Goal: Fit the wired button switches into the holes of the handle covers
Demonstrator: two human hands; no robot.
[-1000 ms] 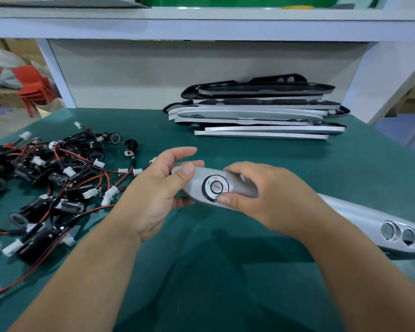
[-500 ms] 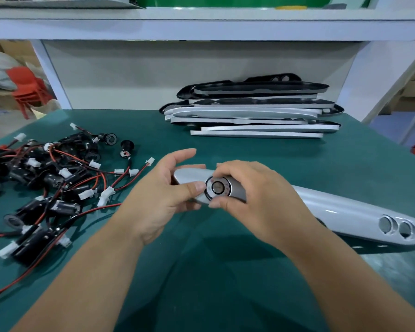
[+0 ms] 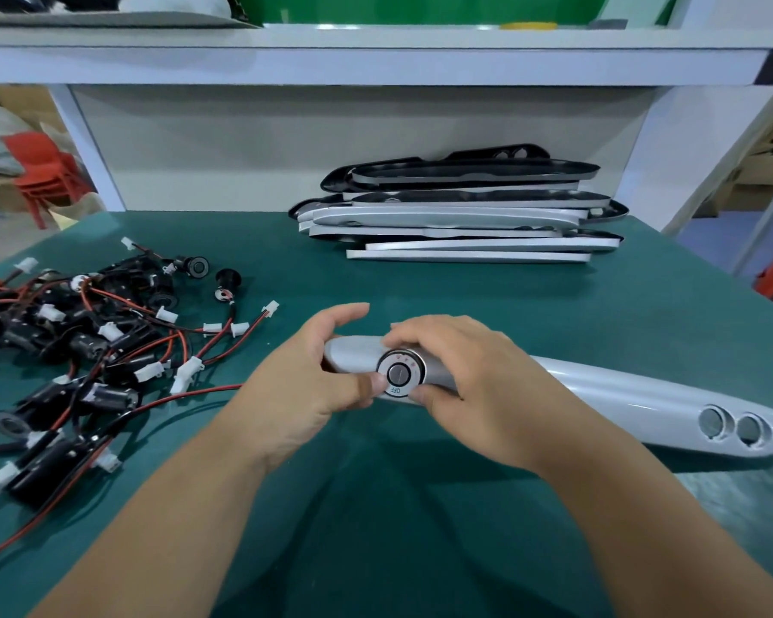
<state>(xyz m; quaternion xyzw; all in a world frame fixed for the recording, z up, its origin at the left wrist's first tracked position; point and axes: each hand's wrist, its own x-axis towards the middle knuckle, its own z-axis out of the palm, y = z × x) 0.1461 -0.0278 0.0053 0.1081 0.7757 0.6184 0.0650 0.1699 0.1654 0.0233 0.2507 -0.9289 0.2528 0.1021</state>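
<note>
The right hand hides the handle cover midsection; left edge crops the switch pile.

Left hand: was bare; a narrow darker strip crossed the thumb near its tip.
Right hand: was bare too.
Left forearm, right forearm: were bare as far as they showed.

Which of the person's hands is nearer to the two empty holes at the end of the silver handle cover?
Right. The right hand grips the handle cover beside the fitted switch, on the side toward the empty holes; the left hand holds the opposite tip, farther away.
</note>
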